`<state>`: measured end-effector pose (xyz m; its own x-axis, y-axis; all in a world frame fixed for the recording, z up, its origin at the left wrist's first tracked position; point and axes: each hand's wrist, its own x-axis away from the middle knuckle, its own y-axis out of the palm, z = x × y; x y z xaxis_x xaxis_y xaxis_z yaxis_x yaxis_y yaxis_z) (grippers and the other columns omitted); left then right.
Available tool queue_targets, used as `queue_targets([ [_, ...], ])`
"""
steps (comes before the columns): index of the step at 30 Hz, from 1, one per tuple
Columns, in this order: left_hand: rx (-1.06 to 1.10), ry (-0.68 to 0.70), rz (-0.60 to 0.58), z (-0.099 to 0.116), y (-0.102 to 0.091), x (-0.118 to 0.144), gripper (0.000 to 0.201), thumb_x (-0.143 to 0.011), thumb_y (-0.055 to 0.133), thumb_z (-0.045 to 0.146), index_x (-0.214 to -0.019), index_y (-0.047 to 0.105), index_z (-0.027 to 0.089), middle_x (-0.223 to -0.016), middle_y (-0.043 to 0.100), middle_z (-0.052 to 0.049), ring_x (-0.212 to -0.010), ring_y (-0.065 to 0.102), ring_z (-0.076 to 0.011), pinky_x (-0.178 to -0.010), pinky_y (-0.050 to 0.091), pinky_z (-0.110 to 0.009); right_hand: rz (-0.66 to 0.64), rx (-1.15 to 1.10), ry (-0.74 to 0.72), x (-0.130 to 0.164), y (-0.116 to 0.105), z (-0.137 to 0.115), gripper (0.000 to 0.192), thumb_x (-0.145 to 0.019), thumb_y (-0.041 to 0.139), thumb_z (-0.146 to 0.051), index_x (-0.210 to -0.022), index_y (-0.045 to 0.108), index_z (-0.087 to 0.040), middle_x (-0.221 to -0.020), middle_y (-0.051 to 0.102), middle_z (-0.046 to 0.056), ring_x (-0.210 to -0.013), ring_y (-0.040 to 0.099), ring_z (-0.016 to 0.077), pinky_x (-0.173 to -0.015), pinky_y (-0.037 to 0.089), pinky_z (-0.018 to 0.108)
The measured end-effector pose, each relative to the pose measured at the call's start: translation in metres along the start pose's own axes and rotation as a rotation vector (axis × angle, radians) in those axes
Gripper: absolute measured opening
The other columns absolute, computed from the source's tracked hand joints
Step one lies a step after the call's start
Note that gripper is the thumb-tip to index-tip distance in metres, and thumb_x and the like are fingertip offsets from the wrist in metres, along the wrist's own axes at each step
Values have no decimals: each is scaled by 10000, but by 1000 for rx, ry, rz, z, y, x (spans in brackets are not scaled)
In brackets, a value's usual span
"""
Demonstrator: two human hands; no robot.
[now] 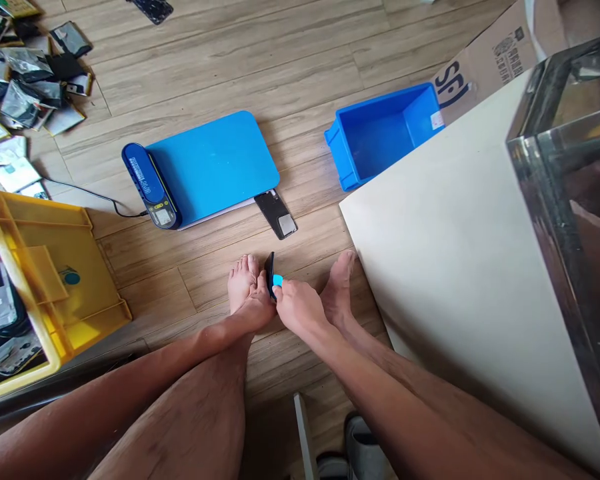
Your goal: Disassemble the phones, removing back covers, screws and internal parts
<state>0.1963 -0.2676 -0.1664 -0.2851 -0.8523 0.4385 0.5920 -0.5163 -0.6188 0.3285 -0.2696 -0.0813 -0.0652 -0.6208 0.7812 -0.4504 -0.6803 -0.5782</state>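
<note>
My left hand (pixel 261 308) grips a thin dark phone (pixel 269 270), held upright on its edge just above the wooden floor between my bare feet. My right hand (pixel 297 308) pinches a small light-blue pick (pixel 277 281) and presses it against the phone's edge. The hands touch each other around the phone. In front of them, another dark phone part (pixel 277 213) lies flat on the floor. It sits at the near corner of a blue heating pad (pixel 215 163) with a dark blue control unit (pixel 150 187).
A blue plastic bin (pixel 380 133) stands at the back right beside a cardboard box (pixel 485 60). A white tabletop (pixel 455 267) and a shiny metal frame (pixel 560 173) fill the right. A yellow crate (pixel 45 267) holding phone parts sits at the left, and loose parts (pixel 25 80) are piled at the top left.
</note>
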Motion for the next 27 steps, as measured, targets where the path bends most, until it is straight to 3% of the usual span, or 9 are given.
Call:
queue_targets([
  [6, -57, -61, 11, -7, 7, -7, 705, -695, 630, 454, -1376, 482, 351, -1537, 492, -54, -1510, 271, -444, -1246, 194, -643, 40, 8, 14, 3, 5, -4, 363, -1066, 415, -281, -1075, 751, -145, -1056, 782, 164, -996, 746, 230, -848, 508, 273],
  [12, -73, -78, 60, -9, 8, -9, 530, -903, 407, 423, -1410, 464, 276, -1494, 524, -76, -1463, 368, -395, -1208, 266, -570, 41, -12, -16, -6, 5, -4, 346, -1047, 440, -279, -1045, 763, -154, -1031, 787, 156, -1002, 747, 241, -845, 518, 284],
  [19, -174, -82, 22, -8, 7, -15, 478, -933, 368, 370, -1386, 496, 293, -1347, 602, -134, -1316, 478, -412, -1055, 350, -594, 16, -54, -13, -15, 3, -1, 346, -1051, 445, -298, -1111, 753, -152, -1073, 780, 162, -1043, 734, 242, -879, 511, 288],
  [27, -314, -83, -76, -10, 8, -20, 538, -925, 389, 359, -1438, 430, 203, -1419, 532, -189, -1293, 472, -399, -1027, 330, -541, -27, -125, -3, -27, 0, -2, 370, -1047, 446, -304, -1159, 742, -113, -1147, 760, 188, -1081, 716, 282, -881, 503, 328],
])
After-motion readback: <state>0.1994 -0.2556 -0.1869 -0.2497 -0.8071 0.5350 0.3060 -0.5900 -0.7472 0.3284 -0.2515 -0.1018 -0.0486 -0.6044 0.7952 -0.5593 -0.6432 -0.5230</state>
